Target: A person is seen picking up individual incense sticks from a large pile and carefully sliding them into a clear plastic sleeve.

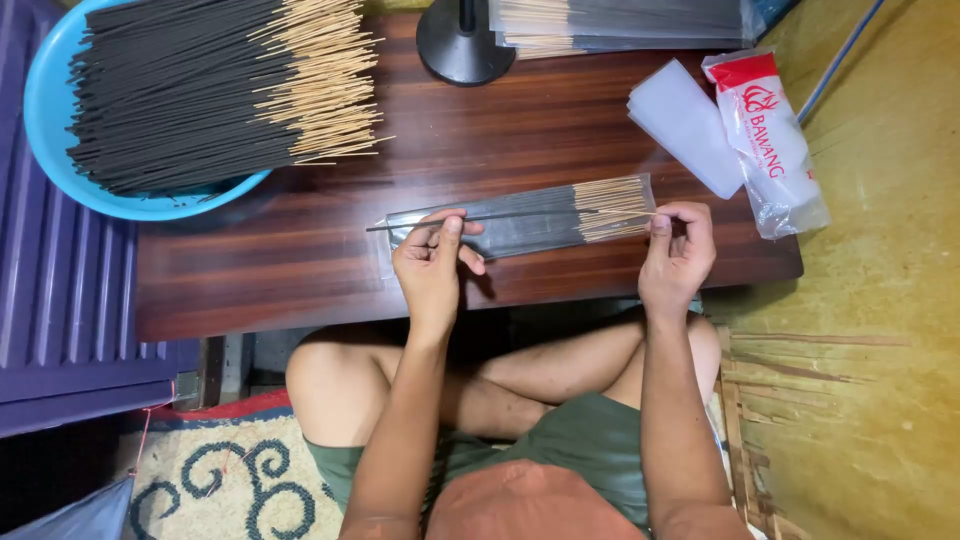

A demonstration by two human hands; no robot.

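Incense stick (500,216): pinched in left hand (432,262) and right hand (678,250) grips above part-filled clear sleeve (520,222) on table (300,270); blue basin (45,110) holds many unpacked.

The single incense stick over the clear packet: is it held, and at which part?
Yes. The left hand pinches the incense stick on its dark coated part, the right hand near its bare wooden end, above the packet.

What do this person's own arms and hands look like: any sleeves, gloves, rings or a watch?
Both arms are bare from wrist to upper arm, no sleeves in view. The left hand and right hand wear no gloves, and no rings, watch or bracelet show.
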